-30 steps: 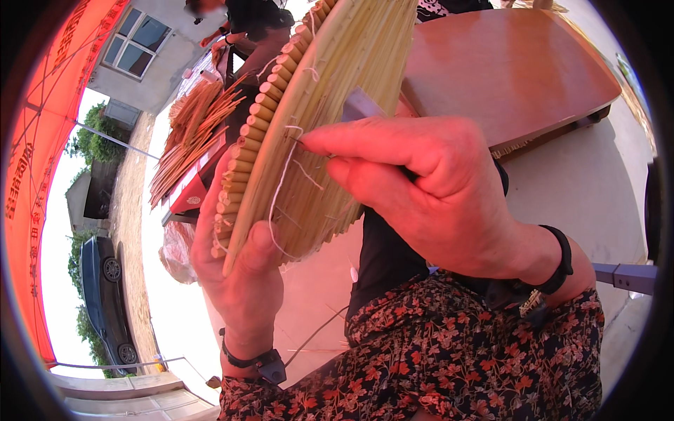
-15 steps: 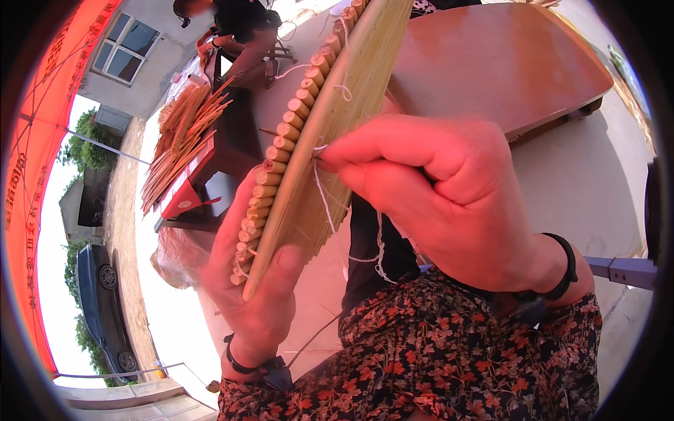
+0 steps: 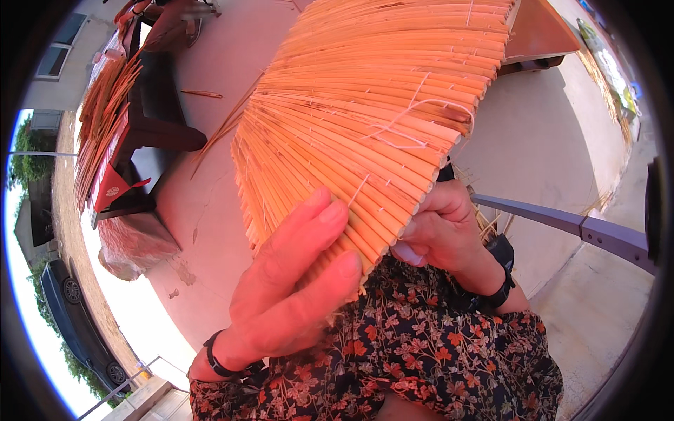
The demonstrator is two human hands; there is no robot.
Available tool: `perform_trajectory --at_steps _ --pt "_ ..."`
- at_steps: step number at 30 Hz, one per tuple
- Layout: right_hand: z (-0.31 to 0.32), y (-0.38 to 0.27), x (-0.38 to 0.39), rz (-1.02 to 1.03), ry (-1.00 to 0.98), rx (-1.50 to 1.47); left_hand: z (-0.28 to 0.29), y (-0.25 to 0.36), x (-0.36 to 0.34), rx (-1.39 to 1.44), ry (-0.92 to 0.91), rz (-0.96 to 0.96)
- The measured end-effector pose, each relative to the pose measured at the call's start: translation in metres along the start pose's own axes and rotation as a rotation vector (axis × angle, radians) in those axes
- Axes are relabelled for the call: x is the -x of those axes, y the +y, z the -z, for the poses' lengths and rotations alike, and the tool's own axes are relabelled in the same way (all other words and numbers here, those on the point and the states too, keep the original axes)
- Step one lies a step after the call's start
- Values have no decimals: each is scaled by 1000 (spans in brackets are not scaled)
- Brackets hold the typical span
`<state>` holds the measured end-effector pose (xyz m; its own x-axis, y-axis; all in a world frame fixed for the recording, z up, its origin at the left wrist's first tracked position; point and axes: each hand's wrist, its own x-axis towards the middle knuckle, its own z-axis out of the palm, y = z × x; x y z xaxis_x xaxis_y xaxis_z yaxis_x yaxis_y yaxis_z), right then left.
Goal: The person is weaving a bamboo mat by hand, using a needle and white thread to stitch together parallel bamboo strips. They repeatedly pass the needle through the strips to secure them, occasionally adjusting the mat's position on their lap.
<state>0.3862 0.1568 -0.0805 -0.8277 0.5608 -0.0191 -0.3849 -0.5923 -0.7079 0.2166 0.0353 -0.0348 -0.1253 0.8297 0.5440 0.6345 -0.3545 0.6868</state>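
Reed mat (image 3: 351,133) has swung from nearly edge-on to broad face up, and the right hand (image 3: 449,228) has moved from that face to beneath its right edge. Mat lies above the lap, far end cut off by the frame. Left hand (image 3: 295,281) rests fingers and thumb on the near corner; whether its grip clasps cannot be told. Right fingertips are partly hidden, grip undeterminable. White thread (image 3: 411,107) loops across the reeds; its ends are indistinct.

From here I see the mat (image 3: 379,77), orange-tan stalks (image 3: 319,133) side by side, fanned and tilted, loose white thread (image 3: 410,108) looping near its right edge.
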Motion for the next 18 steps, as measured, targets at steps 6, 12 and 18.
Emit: perform_trajectory --at_steps 6,12,18 --pt "-1 9 10 -78 54 -5 14 0 12 -30 -212 69" --pt "-2 11 15 -40 28 38 10 2 19 -6 -192 79" --pt "-7 22 15 80 88 52 9 2 21 14 -184 61"
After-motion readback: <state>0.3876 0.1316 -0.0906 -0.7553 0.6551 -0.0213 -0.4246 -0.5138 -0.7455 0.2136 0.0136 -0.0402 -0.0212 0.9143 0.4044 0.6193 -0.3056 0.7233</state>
